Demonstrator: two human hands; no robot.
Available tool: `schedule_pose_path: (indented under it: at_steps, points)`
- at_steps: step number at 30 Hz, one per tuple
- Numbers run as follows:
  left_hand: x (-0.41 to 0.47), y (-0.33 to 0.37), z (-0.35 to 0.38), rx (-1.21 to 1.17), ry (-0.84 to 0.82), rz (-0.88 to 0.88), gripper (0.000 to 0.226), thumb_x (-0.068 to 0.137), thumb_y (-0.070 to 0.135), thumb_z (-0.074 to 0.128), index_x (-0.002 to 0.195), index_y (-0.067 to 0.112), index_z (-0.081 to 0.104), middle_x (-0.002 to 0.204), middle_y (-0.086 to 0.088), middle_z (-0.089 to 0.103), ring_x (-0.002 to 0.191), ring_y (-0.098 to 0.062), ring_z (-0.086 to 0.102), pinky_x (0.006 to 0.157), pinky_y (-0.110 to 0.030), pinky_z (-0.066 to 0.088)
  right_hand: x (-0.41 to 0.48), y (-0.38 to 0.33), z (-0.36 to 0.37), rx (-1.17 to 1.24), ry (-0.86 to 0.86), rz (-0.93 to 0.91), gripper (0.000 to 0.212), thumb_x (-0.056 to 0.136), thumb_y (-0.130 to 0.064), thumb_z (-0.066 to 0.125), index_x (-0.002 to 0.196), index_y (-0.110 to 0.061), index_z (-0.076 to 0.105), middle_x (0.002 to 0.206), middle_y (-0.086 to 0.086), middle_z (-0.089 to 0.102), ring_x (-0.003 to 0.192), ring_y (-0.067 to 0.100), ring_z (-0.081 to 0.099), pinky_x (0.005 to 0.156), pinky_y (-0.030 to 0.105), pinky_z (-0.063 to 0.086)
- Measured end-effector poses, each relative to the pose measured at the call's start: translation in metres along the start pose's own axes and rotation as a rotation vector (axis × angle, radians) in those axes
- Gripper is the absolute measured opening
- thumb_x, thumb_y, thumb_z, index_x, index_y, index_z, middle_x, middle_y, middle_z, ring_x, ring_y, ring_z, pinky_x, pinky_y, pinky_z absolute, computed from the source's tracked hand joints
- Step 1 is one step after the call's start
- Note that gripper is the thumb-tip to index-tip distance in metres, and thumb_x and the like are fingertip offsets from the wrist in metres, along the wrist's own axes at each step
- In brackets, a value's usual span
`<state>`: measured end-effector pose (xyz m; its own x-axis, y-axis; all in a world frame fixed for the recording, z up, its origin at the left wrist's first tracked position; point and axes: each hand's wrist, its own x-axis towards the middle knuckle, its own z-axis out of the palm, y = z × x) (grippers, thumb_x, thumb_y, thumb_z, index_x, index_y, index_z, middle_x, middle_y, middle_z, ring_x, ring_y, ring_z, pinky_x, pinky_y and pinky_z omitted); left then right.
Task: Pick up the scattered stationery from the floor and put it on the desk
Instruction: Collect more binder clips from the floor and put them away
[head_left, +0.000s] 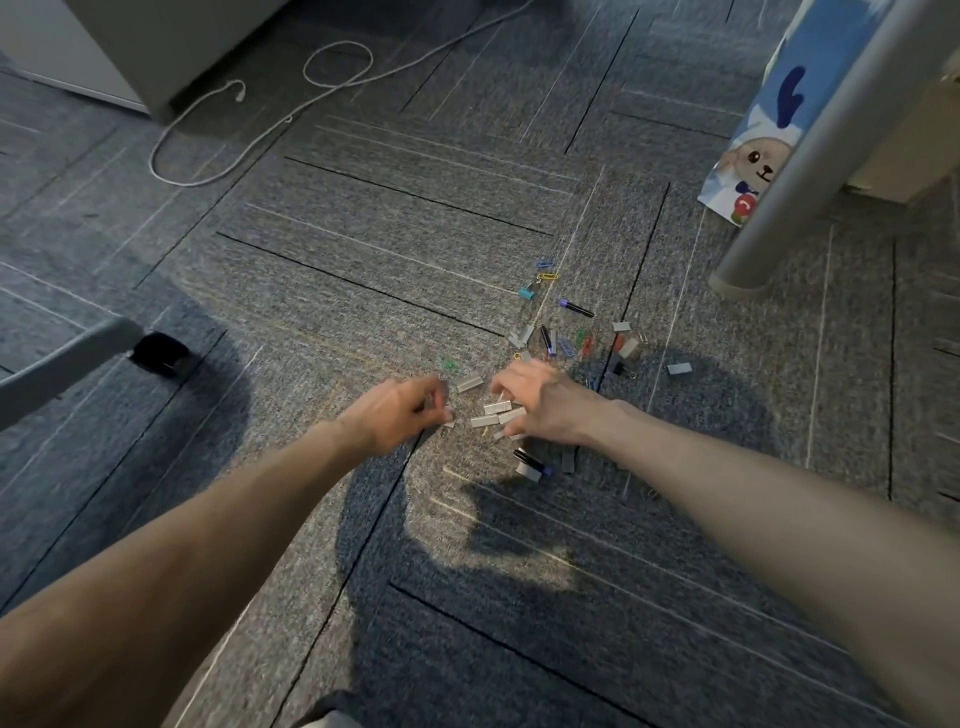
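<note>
My left grip (400, 415) curled closed, contents unclear, my right grip (540, 402) spread open over staple strips (497, 408) on the carpet floor (363, 234), paper clips (582, 340) beyond.

- Carpet (363, 218): rough, matt grey woven pile with thin pale and dark lines.
- Staple strips (498, 408): dull silvery metal, faintly shiny.
- Paper clips (548, 276): coloured coating, smooth, a little glossy.
- Binder clip (527, 292): smooth teal body, thin wire handles.
- Desk leg (810, 171): smooth grey painted metal, soft sheen.
- Cable (218, 140): pale, looks braided, matt.
- Bag (763, 130): glossy printed paper.
</note>
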<state>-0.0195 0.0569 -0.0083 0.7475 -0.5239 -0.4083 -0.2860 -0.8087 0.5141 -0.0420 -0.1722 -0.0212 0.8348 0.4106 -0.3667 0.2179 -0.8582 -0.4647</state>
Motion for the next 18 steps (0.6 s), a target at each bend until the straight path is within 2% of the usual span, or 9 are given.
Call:
schedule_pose_path:
  at_steps: [2, 4, 6, 9, 12, 14, 16, 18]
  points:
    - [0.001, -0.003, 0.002, 0.187, -0.037, 0.056, 0.026, 0.093, 0.036, 0.052, 0.108, 0.016, 0.05, 0.078, 0.003, 0.062, 0.054, -0.011, 0.054, 0.054, -0.021, 0.048, -0.001, 0.0, -0.001, 0.007, -0.022, 0.013, 0.044, 0.084, -0.027, 0.07, 0.122, -0.021, 0.049, 0.122, 0.0, 0.048, 0.128, 0.022, 0.039, 0.109, 0.048, 0.038]
    - [0.004, -0.006, 0.003, 0.34, -0.033, 0.088, 0.031, 0.093, 0.036, 0.051, 0.112, 0.012, 0.049, 0.077, 0.004, 0.059, 0.058, -0.01, 0.055, 0.057, -0.02, 0.047, -0.001, 0.003, 0.004, 0.006, -0.026, -0.016, 0.023, 0.09, -0.02, 0.065, 0.108, -0.02, 0.052, 0.109, -0.003, 0.044, 0.109, 0.016, 0.046, 0.1, 0.043, 0.046]
    - [0.005, -0.007, 0.004, 0.463, -0.031, 0.116, 0.031, 0.096, 0.039, 0.045, 0.111, 0.012, 0.048, 0.076, 0.004, 0.058, 0.058, -0.01, 0.053, 0.054, -0.018, 0.046, -0.002, 0.005, 0.011, -0.023, 0.001, -0.071, 0.013, 0.091, -0.014, 0.061, 0.096, -0.02, 0.05, 0.103, -0.003, 0.043, 0.099, 0.014, 0.047, 0.092, 0.04, 0.05]
    - [0.005, -0.001, 0.003, 0.478, -0.062, 0.096, 0.028, 0.1, 0.04, 0.035, 0.104, 0.013, 0.042, 0.072, 0.003, 0.054, 0.05, -0.008, 0.043, 0.049, -0.022, 0.047, -0.004, 0.007, 0.016, -0.016, 0.081, -0.125, 0.01, 0.091, -0.014, 0.061, 0.092, -0.016, 0.052, 0.101, -0.001, 0.045, 0.091, 0.016, 0.051, 0.084, 0.035, 0.053]
    - [0.005, 0.01, 0.005, 0.142, -0.08, -0.015, 0.025, 0.1, 0.039, 0.034, 0.095, 0.017, 0.044, 0.072, 0.004, 0.054, 0.054, -0.012, 0.042, 0.052, -0.026, 0.044, -0.007, 0.002, 0.01, 0.286, 0.128, 0.01, 0.005, 0.091, -0.015, 0.062, 0.092, -0.013, 0.058, 0.101, -0.001, 0.05, 0.087, 0.015, 0.054, 0.079, 0.031, 0.051]
    - [0.006, 0.017, 0.005, -0.228, 0.018, -0.145, 0.025, 0.101, 0.033, 0.033, 0.086, 0.019, 0.045, 0.072, 0.005, 0.052, 0.06, -0.013, 0.043, 0.056, -0.026, 0.039, -0.007, 0.002, 0.004, 0.539, 0.164, 0.115, 0.008, 0.091, -0.015, 0.064, 0.096, -0.012, 0.06, 0.1, 0.002, 0.058, 0.088, 0.016, 0.06, 0.078, 0.033, 0.055]
    - [0.007, 0.025, 0.002, -0.61, 0.102, -0.243, 0.031, 0.102, 0.023, 0.029, 0.074, 0.017, 0.04, 0.061, 0.005, 0.043, 0.055, -0.013, 0.036, 0.055, -0.025, 0.033, -0.008, 0.005, -0.003, 0.831, 0.194, 0.205, 0.014, 0.09, -0.013, 0.064, 0.103, -0.008, 0.06, 0.106, 0.009, 0.064, 0.095, 0.021, 0.066, 0.081, 0.037, 0.058]
    - [0.007, 0.03, -0.005, -0.945, 0.091, -0.259, 0.031, 0.099, 0.019, 0.026, 0.07, 0.017, 0.037, 0.052, 0.006, 0.035, 0.048, -0.012, 0.029, 0.049, -0.025, 0.028, -0.011, 0.005, -0.011, 1.212, 0.192, 0.254, 0.022, 0.091, -0.008, 0.06, 0.113, 0.0, 0.058, 0.111, 0.012, 0.066, 0.097, 0.022, 0.067, 0.079, 0.033, 0.058]
